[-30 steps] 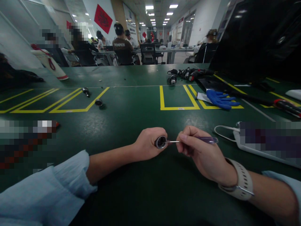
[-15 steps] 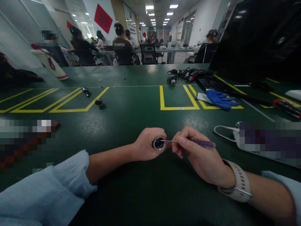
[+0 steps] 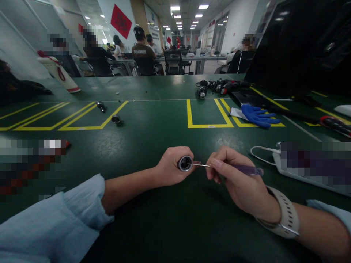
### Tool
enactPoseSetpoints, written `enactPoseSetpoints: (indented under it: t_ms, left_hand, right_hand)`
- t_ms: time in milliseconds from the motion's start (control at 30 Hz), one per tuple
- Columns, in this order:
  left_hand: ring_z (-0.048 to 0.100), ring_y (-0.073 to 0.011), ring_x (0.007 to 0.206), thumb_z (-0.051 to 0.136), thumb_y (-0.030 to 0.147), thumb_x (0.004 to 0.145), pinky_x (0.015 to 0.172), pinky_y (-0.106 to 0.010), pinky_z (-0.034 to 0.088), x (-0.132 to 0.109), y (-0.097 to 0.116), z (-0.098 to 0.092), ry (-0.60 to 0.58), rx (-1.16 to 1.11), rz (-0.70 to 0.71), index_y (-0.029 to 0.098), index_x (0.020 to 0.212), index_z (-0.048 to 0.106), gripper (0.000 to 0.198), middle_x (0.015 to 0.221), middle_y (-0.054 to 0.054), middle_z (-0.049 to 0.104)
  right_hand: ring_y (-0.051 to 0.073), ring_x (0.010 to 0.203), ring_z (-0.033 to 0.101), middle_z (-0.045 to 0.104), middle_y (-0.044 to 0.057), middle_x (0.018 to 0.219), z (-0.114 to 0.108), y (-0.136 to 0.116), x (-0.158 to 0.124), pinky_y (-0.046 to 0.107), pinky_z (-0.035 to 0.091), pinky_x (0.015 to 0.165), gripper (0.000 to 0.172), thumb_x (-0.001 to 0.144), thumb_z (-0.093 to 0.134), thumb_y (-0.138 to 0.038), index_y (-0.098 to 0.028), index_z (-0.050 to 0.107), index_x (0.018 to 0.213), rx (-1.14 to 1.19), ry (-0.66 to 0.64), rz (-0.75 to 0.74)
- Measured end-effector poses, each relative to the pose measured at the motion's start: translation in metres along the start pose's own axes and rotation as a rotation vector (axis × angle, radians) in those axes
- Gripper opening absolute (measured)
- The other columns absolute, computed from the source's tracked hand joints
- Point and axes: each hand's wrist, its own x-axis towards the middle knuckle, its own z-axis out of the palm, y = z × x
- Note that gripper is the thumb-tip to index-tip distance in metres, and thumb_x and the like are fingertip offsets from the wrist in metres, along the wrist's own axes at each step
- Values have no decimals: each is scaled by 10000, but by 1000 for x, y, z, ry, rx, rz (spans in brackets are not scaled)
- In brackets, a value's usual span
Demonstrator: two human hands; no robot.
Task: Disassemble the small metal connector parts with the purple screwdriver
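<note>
My left hand (image 3: 172, 166) is wrapped round a dark cylindrical part (image 3: 185, 163), whose round metal-rimmed opening faces me. Between the thumb and fingers of my right hand (image 3: 236, 175) is a screwdriver (image 3: 248, 170) with a clear purple handle. Its thin shaft points left, and the tip is at the opening of the part. How far the tip reaches inside cannot be made out. Both hands are above the green table (image 3: 153, 142).
Two small metal parts (image 3: 116, 118) (image 3: 100, 106) lie by yellow tape at the left. Farther back are dark tools (image 3: 202, 92) and a blue glove (image 3: 259, 115). A white-edged case (image 3: 304, 177) sits right. People sit beyond the table.
My right hand and the screwdriver have moved a little to the right, away from my left hand, and more of the shaft shows. My left hand is almost still.
</note>
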Motion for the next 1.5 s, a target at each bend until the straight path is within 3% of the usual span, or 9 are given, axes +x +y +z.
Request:
enactPoseSetpoints:
  t_ms: [133,233,500,667,833,967,1200,1500]
  left_hand:
    - [431,-69,498,599,180,768,474,-191,325,-1,-1,1,10,18,-14,158,615,455,211,568,39,469]
    - [420,-67,493,593,181,775,472,-190,320,-1,-1,1,26,20,-11,158,612,450,219,563,42,460]
    - [437,-71,495,580,143,740,474,-191,330,-1,-2,0,-23,-9,20,163,622,451,176,562,36,477]
    - [447,-74,482,568,156,756,467,-192,339,1,0,0,-22,-15,4,155,621,478,163,553,24,493]
    - [445,-70,478,573,163,761,465,-189,342,3,2,-1,-14,-34,20,153,612,481,176,554,23,494]
    - [440,-68,480,588,167,760,466,-186,340,3,2,-1,-1,-38,13,156,618,476,181,555,30,487]
    - [422,-70,486,589,198,772,467,-194,326,1,-1,2,25,-29,-6,165,615,451,212,558,41,463]
    - [418,-66,487,607,165,761,474,-194,332,1,-1,2,60,-34,-49,158,605,457,217,555,43,466]
  right_hand:
    - [107,607,500,558,-4,679,2,-7,-6,247,398,561,177,890,522,-227,-174,549,724,-363,-26,-172]
    - [115,625,513,563,5,694,4,-10,-8,256,405,568,167,901,490,-212,-173,541,747,-391,-50,-224]
    - [117,684,541,604,11,802,2,2,-2,255,441,607,121,883,557,-282,-193,568,802,-100,-77,4]
    - [102,614,524,610,-6,692,4,2,5,217,398,541,158,843,598,-258,-185,538,716,253,-16,171]
    - [93,565,495,600,-11,638,4,-1,8,206,367,512,183,826,604,-252,-177,524,679,357,16,232]
    - [102,579,499,588,-17,648,0,1,5,219,377,519,172,839,596,-262,-189,533,696,192,31,103]
    - [119,606,505,552,-1,684,4,-10,-6,266,406,559,152,888,504,-188,-187,520,736,-423,-43,-225]
    - [130,700,527,566,19,794,4,2,-9,291,453,645,101,884,477,-114,-201,483,834,-626,-199,-431]
